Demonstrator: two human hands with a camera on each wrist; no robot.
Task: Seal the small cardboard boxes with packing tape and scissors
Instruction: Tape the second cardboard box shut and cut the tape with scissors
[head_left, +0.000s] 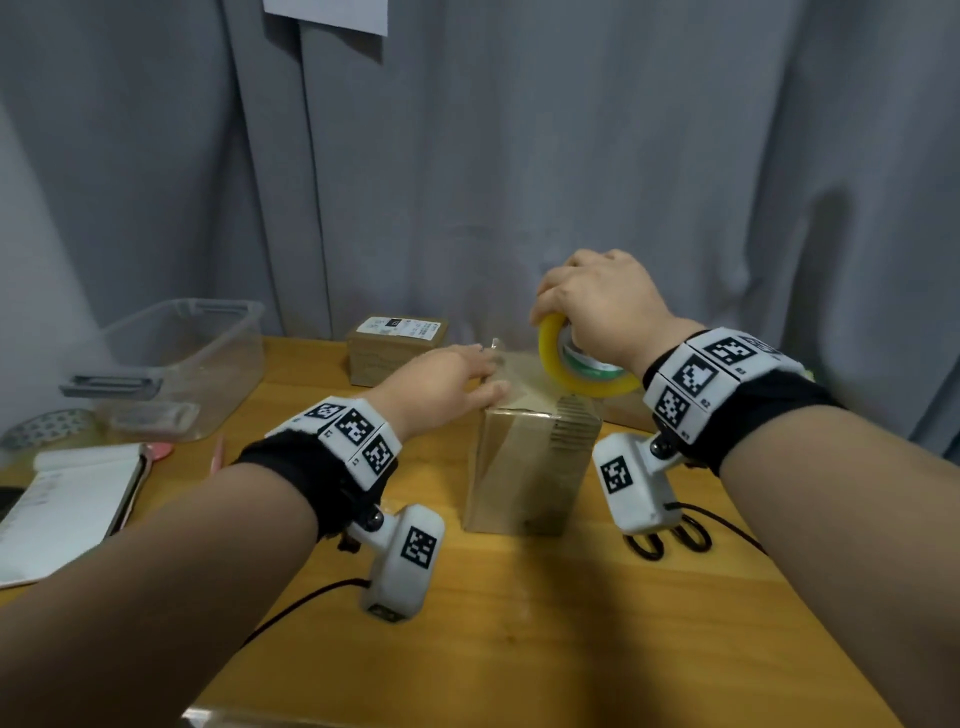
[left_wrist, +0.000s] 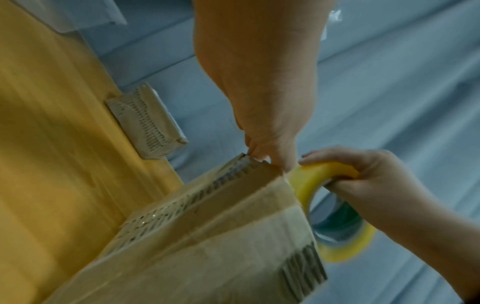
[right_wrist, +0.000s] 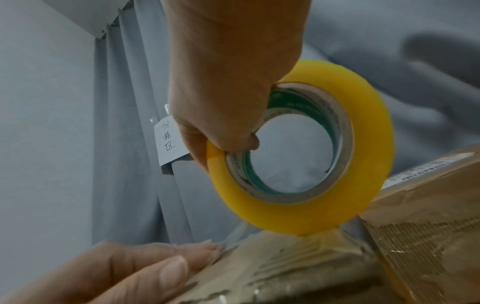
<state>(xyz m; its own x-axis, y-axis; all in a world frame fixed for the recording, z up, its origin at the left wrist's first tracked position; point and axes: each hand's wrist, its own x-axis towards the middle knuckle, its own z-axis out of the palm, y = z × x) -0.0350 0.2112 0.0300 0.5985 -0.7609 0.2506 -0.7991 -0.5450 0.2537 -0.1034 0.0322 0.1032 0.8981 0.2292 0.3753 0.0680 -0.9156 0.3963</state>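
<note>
A small cardboard box (head_left: 524, 467) (left_wrist: 221, 246) (right_wrist: 298, 267) stands upright at the middle of the wooden table (head_left: 519, 623). My left hand (head_left: 483, 374) (left_wrist: 265, 156) (right_wrist: 182, 259) lies on the box's top with straight fingers, pressing down on clear tape there. My right hand (head_left: 561, 312) (left_wrist: 337, 164) (right_wrist: 228, 139) grips a yellowish packing tape roll (head_left: 582, 382) (left_wrist: 309, 181) (right_wrist: 363, 164), held on edge with its rim touching the box's top right side. Black-handled scissors (head_left: 670, 540) lie on the table right of the box, partly hidden by my right wrist camera.
A second, labelled cardboard box (head_left: 397, 348) (left_wrist: 148, 121) (right_wrist: 428, 205) sits behind, against the grey curtain. At the left stand a clear plastic bin (head_left: 182, 364), a patterned roll (head_left: 47, 426), an open notebook (head_left: 67, 499) and a pink pen (head_left: 217, 452). Cables trail across the table's front.
</note>
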